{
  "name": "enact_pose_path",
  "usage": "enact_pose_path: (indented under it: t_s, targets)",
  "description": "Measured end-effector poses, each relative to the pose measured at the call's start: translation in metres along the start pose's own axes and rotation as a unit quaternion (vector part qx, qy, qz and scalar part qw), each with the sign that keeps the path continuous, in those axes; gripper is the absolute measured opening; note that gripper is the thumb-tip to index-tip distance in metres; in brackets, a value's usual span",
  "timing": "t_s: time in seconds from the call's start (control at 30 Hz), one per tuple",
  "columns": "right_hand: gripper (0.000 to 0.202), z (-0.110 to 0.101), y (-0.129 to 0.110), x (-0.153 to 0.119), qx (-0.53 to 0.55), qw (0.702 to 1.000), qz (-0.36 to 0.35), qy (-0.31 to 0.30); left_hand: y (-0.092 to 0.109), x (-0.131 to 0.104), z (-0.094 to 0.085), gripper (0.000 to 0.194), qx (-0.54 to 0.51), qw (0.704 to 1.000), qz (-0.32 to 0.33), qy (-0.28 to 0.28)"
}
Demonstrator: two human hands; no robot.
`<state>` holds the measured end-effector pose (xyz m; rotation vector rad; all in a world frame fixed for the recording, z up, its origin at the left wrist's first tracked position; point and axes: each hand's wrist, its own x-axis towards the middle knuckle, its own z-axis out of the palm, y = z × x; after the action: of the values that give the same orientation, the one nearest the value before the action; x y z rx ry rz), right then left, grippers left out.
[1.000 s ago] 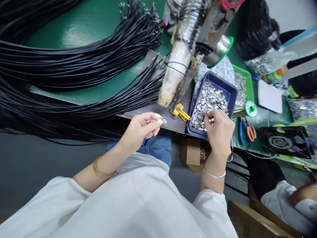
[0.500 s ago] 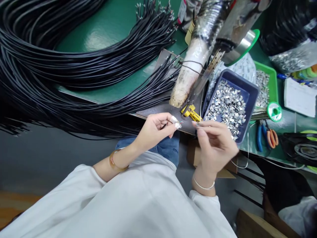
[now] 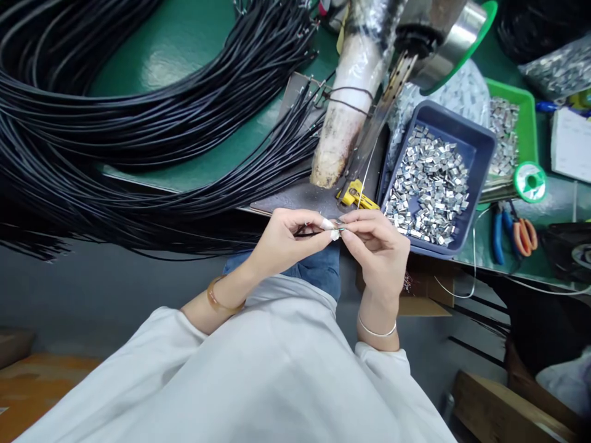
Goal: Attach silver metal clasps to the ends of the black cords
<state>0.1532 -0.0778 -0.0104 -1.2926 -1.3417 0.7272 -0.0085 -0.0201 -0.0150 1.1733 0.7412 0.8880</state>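
Note:
My left hand (image 3: 293, 237) pinches the end of a black cable (image 3: 310, 233), with white tape or covers on the thumb and forefinger tips. Thin coloured wire ends (image 3: 340, 229) stick out past those fingertips. My right hand (image 3: 378, 246) is closed in a pinch at these wire ends, its fingertips meeting the left ones. Whatever small piece sits between the right fingers is too hidden to make out. Just beyond the hands, a yellow tool (image 3: 355, 194) lies at the front of the bench under a soldering iron (image 3: 376, 138) on its mount.
A long bundle of black cables (image 3: 184, 114) spreads over the green table (image 3: 173, 61). A blue bin (image 3: 478, 138) of small metal shells (image 3: 429, 184) stands right of the hands, beside a green bin (image 3: 529, 117). Further right are a solder spool (image 3: 530, 182) and orange-and-blue-handled pliers (image 3: 521, 237).
My right hand has moved left, from beside the blue bin to the wire ends at my left hand. The left hand keeps its hold on the cable. The view has shifted slightly.

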Motion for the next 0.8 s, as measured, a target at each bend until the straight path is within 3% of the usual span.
enact_pose_path:
  t_s: [0.1, 0.23, 0.33, 0.4, 0.5, 0.63, 0.7, 0.8]
  targets:
    - [0.017, -0.003, -0.002, -0.002, -0.058, 0.998, -0.029, -0.008, 0.000, 0.000, -0.003, 0.008, 0.099, 0.993, 0.070, -0.016]
    - [0.017, -0.005, -0.005, -0.004, -0.169, 0.982, -0.087, 0.005, -0.003, 0.000, -0.007, 0.010, 0.243, 0.947, 0.208, -0.019]
    - [0.015, -0.002, -0.005, -0.006, -0.123, 0.991, -0.056, 0.014, -0.004, -0.003, -0.005, 0.012, 0.274, 0.934, 0.229, -0.021]
    - [0.014, 0.002, -0.006, -0.009, -0.077, 0.996, -0.037, 0.031, -0.004, -0.006, -0.001, 0.014, 0.234, 0.953, 0.192, -0.025]
    - [0.015, 0.009, -0.007, -0.012, -0.091, 0.991, -0.072, 0.072, -0.003, -0.009, 0.004, 0.024, 0.080, 0.993, 0.071, -0.052]
    - [0.016, 0.014, -0.005, -0.012, -0.136, 0.980, -0.109, 0.096, -0.001, -0.009, 0.002, 0.033, -0.075, 0.993, -0.070, -0.064]
    - [0.015, 0.012, -0.003, -0.010, -0.127, 0.980, -0.100, 0.113, -0.001, -0.006, -0.002, 0.030, -0.087, 0.990, -0.098, -0.046]
    - [0.020, 0.008, -0.003, -0.008, -0.135, 0.969, -0.131, 0.161, 0.000, -0.003, -0.006, 0.023, -0.069, 0.994, -0.090, 0.003]
